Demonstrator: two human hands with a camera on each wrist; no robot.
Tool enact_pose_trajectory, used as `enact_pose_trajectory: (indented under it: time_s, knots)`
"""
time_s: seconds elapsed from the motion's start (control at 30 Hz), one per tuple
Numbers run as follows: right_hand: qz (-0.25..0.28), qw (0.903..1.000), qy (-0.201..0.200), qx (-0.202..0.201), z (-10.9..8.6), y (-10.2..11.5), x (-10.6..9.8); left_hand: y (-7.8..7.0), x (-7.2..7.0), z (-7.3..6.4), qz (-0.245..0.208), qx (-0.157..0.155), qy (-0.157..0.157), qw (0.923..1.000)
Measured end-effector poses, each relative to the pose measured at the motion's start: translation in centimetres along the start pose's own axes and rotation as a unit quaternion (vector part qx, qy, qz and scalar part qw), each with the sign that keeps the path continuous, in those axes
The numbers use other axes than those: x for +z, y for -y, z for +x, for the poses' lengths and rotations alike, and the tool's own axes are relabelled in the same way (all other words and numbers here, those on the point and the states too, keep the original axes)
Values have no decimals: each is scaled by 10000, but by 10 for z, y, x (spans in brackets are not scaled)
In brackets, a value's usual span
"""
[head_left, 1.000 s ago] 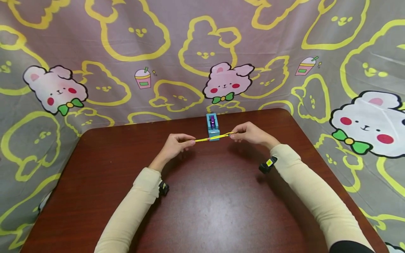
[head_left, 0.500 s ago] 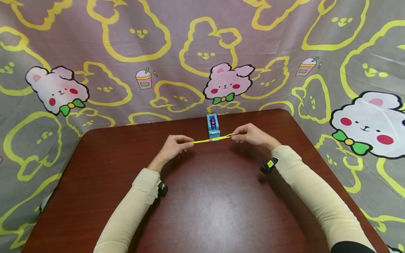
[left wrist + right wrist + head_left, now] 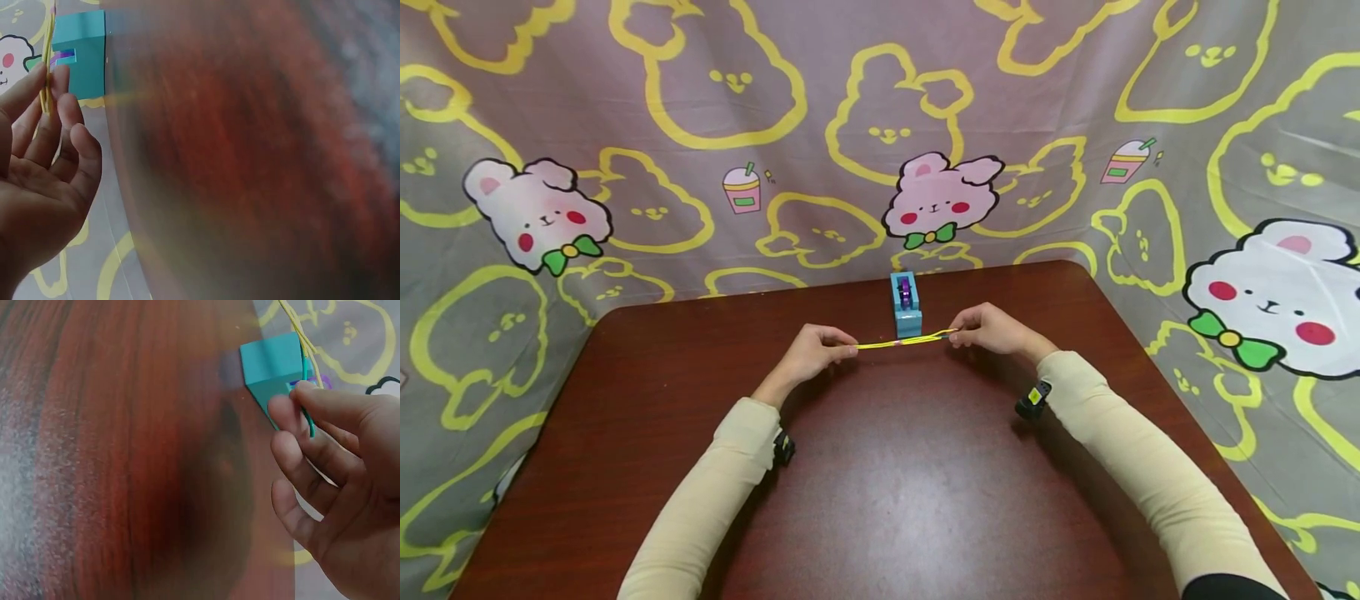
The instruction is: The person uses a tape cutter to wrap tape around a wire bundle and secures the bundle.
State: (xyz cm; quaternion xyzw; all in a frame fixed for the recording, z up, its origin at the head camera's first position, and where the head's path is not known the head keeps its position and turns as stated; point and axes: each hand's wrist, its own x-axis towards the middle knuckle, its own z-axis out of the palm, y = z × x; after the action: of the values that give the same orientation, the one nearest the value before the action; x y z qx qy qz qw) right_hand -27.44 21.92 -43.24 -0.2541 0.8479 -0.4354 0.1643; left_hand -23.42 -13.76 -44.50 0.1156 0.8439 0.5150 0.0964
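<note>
A thin bundle of yellow strands [image 3: 917,339], like wires or cord, is stretched between both hands over the table. A small pinkish band [image 3: 897,342] shows around its middle. My left hand [image 3: 811,352] pinches the left end between thumb and forefinger; its other fingers are loosely bent. At the right end, my right hand [image 3: 992,331] pinches the bundle the same way. In the right wrist view a green strand [image 3: 305,369] runs beside the yellow ones through that pinch. Just behind the bundle stands a blue tape dispenser [image 3: 908,323] with a purple roll [image 3: 905,293].
The dark reddish-brown wooden table [image 3: 880,500] reaches back to a patterned curtain [image 3: 820,100] printed with bears and rabbits. The dispenser stands near the table's back edge. Black wrist cameras hang under both forearms.
Both hands have drawn the yellow bundle slightly toward the person. It crossed in front of the dispenser's lower end and now lies just clear of it. Both pinches stay the same.
</note>
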Motion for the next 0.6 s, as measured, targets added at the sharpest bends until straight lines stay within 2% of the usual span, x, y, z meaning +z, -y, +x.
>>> enact_pose_trajectory:
  time_s: [0.2,0.37,0.6]
  knots:
    - [-576,9980,-205,-141,4,-6,7,5,2,3,482,105,-69,9988]
    - [-915,9955,-227,-36,5,-7,14,5,3,4,808,188,-53,9965]
    - [-1315,9912,-129,0,8,-8,22,4,2,2,801,-151,284,9963]
